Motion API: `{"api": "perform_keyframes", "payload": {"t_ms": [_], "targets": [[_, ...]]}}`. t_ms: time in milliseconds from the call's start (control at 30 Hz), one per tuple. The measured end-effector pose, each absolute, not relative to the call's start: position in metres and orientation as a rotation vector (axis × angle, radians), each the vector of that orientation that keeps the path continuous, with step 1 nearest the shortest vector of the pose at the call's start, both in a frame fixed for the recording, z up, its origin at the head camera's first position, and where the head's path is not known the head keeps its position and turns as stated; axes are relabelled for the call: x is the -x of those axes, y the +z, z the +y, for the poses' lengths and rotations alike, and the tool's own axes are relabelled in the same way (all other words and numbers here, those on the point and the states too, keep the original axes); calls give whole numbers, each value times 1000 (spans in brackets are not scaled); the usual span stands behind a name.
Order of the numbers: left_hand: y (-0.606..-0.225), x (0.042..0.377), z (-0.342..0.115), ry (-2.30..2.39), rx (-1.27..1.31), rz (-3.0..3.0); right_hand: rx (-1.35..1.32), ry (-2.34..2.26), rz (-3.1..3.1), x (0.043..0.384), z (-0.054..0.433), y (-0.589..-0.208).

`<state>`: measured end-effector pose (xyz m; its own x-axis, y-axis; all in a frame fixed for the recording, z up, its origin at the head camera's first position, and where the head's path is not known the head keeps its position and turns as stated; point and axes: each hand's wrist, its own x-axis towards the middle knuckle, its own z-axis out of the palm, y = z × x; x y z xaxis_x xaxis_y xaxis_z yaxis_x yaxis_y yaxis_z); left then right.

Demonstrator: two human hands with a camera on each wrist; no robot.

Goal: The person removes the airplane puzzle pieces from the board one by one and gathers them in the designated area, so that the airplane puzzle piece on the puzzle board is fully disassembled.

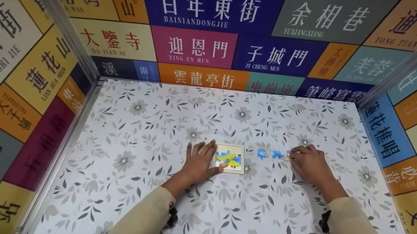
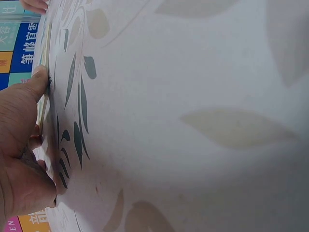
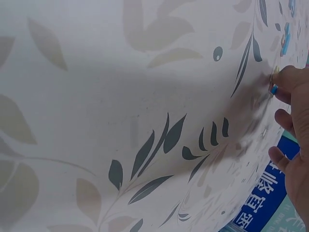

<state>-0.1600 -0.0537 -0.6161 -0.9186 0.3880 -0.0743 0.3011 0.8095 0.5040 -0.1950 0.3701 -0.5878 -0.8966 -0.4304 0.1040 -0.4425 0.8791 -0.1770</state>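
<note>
A small square jigsaw puzzle board [image 1: 243, 160] with a pale rim lies near the table's middle, showing a yellow airplane [image 1: 232, 159] on blue. White patches show within its picture. My left hand [image 1: 199, 162] rests against its left side, fingers spread, index finger at the far-left corner and thumb over the near edge. To the right, my right hand [image 1: 311, 163] pinches a small puzzle piece [image 3: 274, 89] between thumb and forefinger, close over the table. Its blue edge shows; the fingers hide the rest. Two loose blue puzzle pieces [image 1: 261, 153] lie between the board and my right hand.
The table [image 1: 184, 214] wears a white cover printed with grey leaves and flowers. Colourful panels with Chinese lettering [image 1: 192, 46] stand along its back and both sides. Transparent corner posts [image 1: 408, 63] rise at the back left and back right.
</note>
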Motion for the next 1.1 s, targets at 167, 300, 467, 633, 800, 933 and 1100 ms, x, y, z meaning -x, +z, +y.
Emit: {"api": "perform_keyframes", "payload": {"t_ms": [167,300,467,633,800,933,1100], "targets": [[-614,159,-54,778,-550,2814,-678,296,-3007,193,368,-587],[-615,159,-54,782,-546,2813,-663,300,-2982,192,365,-586],[-619,161,-55,783,-534,2808,-676,351,-2912,193,356,-587],[-622,162,-56,815,-531,2803,-752,364,-2862,194,337,-588],[-619,161,-56,817,-539,2803,-830,387,-2847,192,311,-588],[-619,161,-55,801,-536,2796,-863,436,-2865,189,292,-586],[-617,161,-56,784,-540,2781,-896,503,-2872,188,272,-584]]}}
